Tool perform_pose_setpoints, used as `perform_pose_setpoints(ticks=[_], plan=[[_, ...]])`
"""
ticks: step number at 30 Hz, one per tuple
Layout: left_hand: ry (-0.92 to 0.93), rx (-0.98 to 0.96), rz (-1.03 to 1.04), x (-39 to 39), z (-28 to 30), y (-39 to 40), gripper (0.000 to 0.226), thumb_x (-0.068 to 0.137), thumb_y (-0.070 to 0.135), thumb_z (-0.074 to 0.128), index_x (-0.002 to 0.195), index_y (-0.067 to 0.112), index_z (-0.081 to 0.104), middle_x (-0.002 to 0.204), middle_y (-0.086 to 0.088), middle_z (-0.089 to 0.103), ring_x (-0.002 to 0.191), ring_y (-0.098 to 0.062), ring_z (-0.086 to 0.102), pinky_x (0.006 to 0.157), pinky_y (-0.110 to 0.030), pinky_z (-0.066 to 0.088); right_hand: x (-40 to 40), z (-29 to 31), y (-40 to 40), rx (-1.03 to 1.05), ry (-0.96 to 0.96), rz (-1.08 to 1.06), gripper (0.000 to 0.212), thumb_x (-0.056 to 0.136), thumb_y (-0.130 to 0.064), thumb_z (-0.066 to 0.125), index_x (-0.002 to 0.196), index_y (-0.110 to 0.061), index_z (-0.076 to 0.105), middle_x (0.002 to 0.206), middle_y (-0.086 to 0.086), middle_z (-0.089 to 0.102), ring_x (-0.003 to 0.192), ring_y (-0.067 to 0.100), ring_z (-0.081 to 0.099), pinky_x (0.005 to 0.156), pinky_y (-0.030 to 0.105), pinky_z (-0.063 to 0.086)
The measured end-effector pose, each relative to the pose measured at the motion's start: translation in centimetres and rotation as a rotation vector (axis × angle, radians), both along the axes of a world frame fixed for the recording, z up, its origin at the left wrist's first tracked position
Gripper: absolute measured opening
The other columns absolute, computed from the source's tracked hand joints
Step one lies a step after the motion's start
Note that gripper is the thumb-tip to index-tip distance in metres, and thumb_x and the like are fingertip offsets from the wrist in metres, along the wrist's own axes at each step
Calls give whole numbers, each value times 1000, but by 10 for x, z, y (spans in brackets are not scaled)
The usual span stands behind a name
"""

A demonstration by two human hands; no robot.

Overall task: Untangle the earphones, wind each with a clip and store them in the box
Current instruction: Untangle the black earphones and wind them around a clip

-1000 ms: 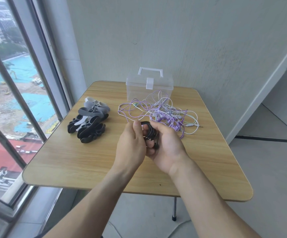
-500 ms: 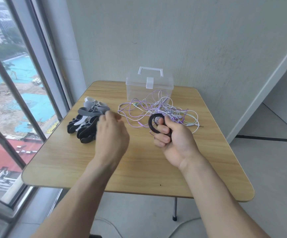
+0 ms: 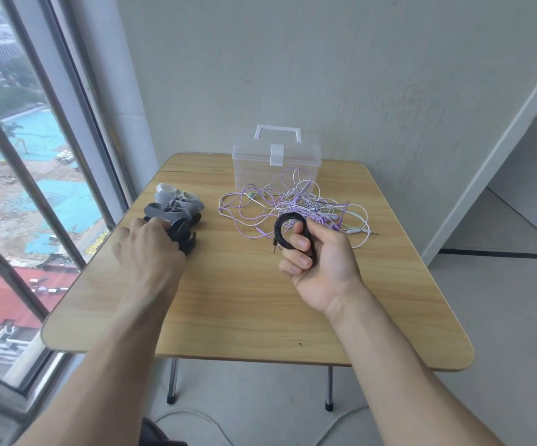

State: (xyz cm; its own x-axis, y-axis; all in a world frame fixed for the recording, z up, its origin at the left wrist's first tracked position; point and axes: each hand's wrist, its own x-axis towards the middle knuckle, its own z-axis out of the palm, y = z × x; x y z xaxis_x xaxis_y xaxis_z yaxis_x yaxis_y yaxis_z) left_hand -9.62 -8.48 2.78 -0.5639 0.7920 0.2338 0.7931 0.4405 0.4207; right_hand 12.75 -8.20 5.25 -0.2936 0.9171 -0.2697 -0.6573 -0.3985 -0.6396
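Hands over a small, light wooden worktop [image 3: 244, 317] by a window, seen from my own head looking down. My right hand [image 3: 320, 268] grips a black earphone cable wound into a small round coil [image 3: 288, 225], fingers curled round one side of the loop, its metal jack poking out to the left; the coil is held just above the wood. My left hand [image 3: 149, 249] reaches left to a heap of black and grey soft cable clips [image 3: 177, 210] near the window edge, fingertips touching the nearest black clip. I cannot tell whether they have closed on it.

Progress, as I judge it: one earphone is free of the tangle and wound, but no clip is on it. Behind the coil, a loose knot of thin purple and white earphone cords [image 3: 296, 204] lies spread across the wood, not yet sorted. At the far edge stands a clear plastic storage box with a white handle and latch [image 3: 276, 156], its lid shut, and it looks to hold nothing so far.

Clipping this coil, opening the box, and untangling, winding and clipping the rest all remain, so I reckon the work is at an early stage.
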Motion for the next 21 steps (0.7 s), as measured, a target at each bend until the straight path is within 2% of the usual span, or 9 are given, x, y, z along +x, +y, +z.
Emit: perform_pose_setpoints(ticks=[4, 7, 11, 16, 19, 21], plan=[[18, 76, 4, -3, -3, 2, 40, 89, 6, 63, 127, 17, 65, 119, -18, 56, 118, -41, 40, 98, -47, 31, -1, -3, 0, -13, -33, 7, 32, 102, -28, 43, 75, -16, 54, 58, -7, 34, 39, 9, 23, 43, 22, 21], [-22, 200, -24, 3, 1, 3, 38, 91, 2, 60, 125, 16, 65, 122, -17, 54, 118, -39, 37, 99, -46, 28, 0, -3, 1, -7, -27, 8, 31, 102, -27, 42, 75, -16, 53, 58, -7, 34, 39, 9, 23, 43, 21, 21], [-81, 364, -196, 34, 10, -3, 38, 91, -1, 57, 123, 17, 63, 121, -13, 52, 117, -32, 36, 100, -41, 28, -1, 1, 1, 21, -20, 19, 30, 102, -27, 43, 77, -16, 54, 58, -6, 35, 40, 9, 23, 44, 22, 21], [-362, 505, -462, 82, 12, -17, 30, 92, -3, 59, 114, 17, 57, 108, 0, 42, 103, -23, 50, 88, -24, 37, 0, 8, -2, 120, 3, 169, 31, 103, -31, 42, 77, -17, 52, 56, -8, 34, 37, 7, 24, 45, 23, 21], [-486, 460, -540, 101, 9, -21, 25, 93, -1, 54, 104, 21, 51, 100, 11, 41, 92, -14, 49, 85, -27, 43, 1, 10, -2, 156, 28, 241, 32, 102, -34, 43, 77, -17, 53, 56, -8, 32, 37, 6, 24, 45, 22, 20], [-603, 390, -582, 108, 8, -20, 20, 94, 0, 51, 103, 17, 54, 103, 8, 50, 95, -10, 55, 82, -20, 46, 3, 10, -2, 166, 46, 252, 32, 101, -34, 43, 76, -17, 53, 54, -8, 32, 36, 6, 24, 43, 22, 20]])
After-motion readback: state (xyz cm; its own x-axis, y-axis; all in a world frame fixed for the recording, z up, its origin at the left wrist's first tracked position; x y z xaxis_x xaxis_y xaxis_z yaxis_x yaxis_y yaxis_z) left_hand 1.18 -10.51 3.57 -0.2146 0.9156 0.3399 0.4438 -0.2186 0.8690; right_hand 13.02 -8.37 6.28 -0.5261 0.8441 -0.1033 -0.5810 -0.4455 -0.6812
